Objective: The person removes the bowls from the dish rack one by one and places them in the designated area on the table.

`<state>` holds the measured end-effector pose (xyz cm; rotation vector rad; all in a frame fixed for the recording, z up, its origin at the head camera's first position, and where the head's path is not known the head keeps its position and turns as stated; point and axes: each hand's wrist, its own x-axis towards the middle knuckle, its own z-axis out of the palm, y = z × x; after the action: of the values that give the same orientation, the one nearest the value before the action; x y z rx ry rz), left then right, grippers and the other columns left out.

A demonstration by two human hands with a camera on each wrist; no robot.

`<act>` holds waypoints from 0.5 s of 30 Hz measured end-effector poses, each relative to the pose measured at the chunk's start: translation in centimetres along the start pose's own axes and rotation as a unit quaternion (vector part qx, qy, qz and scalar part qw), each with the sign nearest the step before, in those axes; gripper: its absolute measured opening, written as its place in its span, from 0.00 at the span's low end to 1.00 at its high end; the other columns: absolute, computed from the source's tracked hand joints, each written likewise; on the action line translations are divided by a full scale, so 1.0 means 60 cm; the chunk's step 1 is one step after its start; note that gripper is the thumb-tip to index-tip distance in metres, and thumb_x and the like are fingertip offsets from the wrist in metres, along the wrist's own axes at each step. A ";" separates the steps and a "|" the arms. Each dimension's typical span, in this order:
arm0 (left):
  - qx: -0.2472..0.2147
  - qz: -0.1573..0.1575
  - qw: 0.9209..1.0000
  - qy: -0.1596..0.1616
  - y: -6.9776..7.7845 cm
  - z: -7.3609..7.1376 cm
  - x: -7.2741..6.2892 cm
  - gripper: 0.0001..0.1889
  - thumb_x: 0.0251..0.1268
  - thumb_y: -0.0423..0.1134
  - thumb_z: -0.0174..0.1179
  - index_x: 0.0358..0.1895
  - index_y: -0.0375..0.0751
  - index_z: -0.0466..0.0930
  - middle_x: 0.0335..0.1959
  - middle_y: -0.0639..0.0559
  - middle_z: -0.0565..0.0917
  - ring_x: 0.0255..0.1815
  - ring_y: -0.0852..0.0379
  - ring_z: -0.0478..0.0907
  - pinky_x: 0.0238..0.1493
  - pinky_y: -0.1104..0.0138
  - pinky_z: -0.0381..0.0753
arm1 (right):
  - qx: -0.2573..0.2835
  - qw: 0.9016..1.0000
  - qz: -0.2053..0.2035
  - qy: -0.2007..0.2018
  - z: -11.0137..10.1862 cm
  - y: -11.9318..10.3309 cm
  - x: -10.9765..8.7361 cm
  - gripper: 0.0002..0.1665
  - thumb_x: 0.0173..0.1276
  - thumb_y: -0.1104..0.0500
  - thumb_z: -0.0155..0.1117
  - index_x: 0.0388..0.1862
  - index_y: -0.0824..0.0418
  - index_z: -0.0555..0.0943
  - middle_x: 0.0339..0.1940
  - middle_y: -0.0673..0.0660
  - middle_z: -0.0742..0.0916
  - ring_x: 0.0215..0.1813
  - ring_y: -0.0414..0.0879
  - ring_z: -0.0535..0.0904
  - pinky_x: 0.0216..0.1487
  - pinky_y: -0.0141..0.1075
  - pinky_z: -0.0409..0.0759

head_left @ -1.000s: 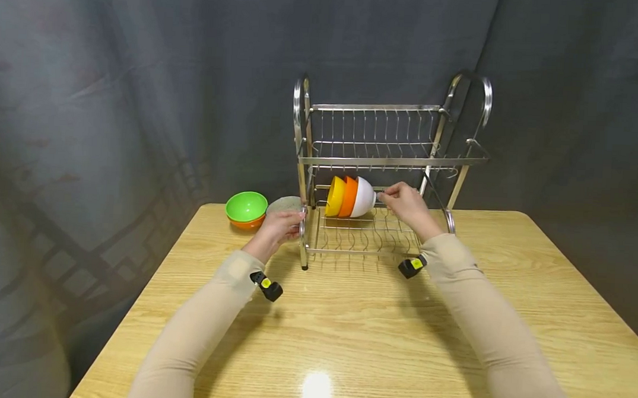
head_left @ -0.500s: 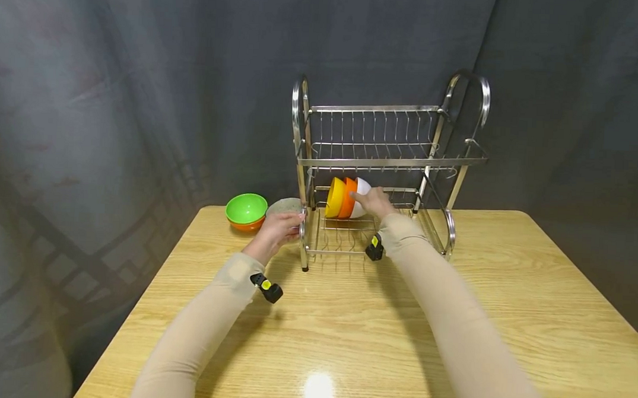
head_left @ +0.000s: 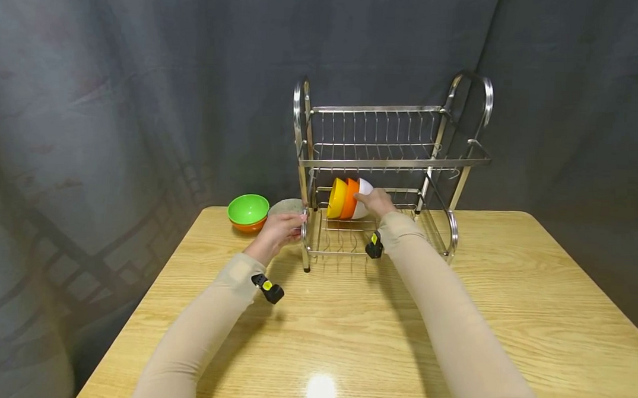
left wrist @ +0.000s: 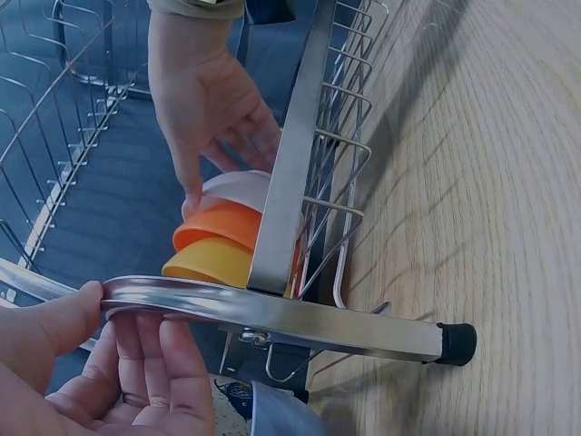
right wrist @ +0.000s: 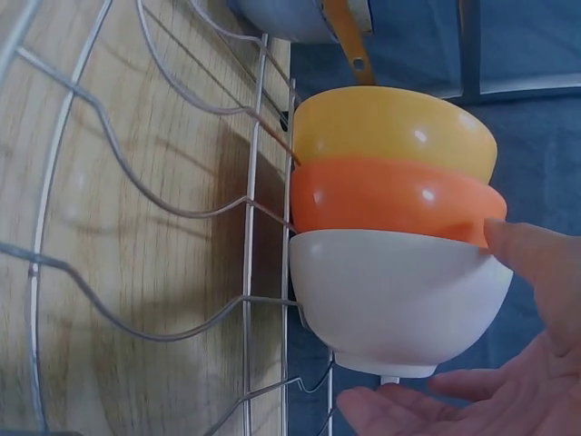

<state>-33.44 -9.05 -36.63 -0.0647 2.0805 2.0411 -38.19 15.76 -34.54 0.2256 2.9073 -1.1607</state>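
In the head view my left hand [head_left: 281, 230] holds the left side rail of a metal dish rack [head_left: 395, 164]. The left wrist view shows its thumb above the rail and its fingers curled beneath. On the lower tier a yellow bowl [right wrist: 390, 127], an orange bowl [right wrist: 390, 195] and a white bowl [right wrist: 399, 295] lie nested on their sides. My right hand [right wrist: 517, 354] spans the white bowl, thumb at the rim where white meets orange, fingers by its base. In the head view that hand covers part of the white bowl [head_left: 364, 189].
Left of the rack, a green bowl [head_left: 248, 209] sits in another orange bowl [head_left: 249, 226]. A greyish round dish [head_left: 286, 206] stands behind my left hand. The rack's upper tier [head_left: 375, 133] overhangs the nested bowls. A grey curtain [head_left: 195, 87] hangs behind the wooden table [head_left: 302, 335].
My right hand has moved left from the white bowl's base to around the bowl, and has stayed there over the last half second. My left hand remains on the rail.
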 end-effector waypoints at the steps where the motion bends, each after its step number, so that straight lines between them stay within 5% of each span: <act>1: 0.000 0.000 1.000 0.000 0.000 0.000 0.001 0.20 0.70 0.36 0.58 0.59 0.26 0.74 0.30 0.55 0.78 0.27 0.63 0.76 0.36 0.72 0.78 | -0.002 1.000 0.001 0.000 0.000 0.000 0.001 0.34 0.70 0.45 0.55 0.54 0.78 0.75 0.50 0.70 0.81 0.42 0.53 0.75 0.32 0.32 0.69; 9: 0.006 -0.003 1.000 0.005 0.002 0.001 0.001 0.18 0.69 0.36 0.59 0.57 0.27 0.77 0.34 0.52 0.80 0.28 0.63 0.77 0.38 0.70 0.80 | -0.040 0.998 -0.024 0.037 -0.010 0.004 0.003 0.31 0.69 0.49 0.56 0.49 0.79 0.77 0.48 0.72 0.82 0.44 0.58 0.77 0.44 0.41 0.78; 15: 0.028 -0.011 0.999 0.022 0.003 0.000 0.002 0.17 0.68 0.38 0.60 0.55 0.31 0.79 0.37 0.51 0.80 0.31 0.61 0.78 0.40 0.69 0.82 | -0.090 0.992 -0.057 0.072 -0.052 0.014 -0.021 0.33 0.71 0.48 0.55 0.47 0.82 0.76 0.47 0.76 0.80 0.47 0.65 0.77 0.49 0.50 0.78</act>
<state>-33.56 -9.01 -36.49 -0.1228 2.1521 1.9841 -36.70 18.33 -32.74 0.1480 3.1669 -0.9211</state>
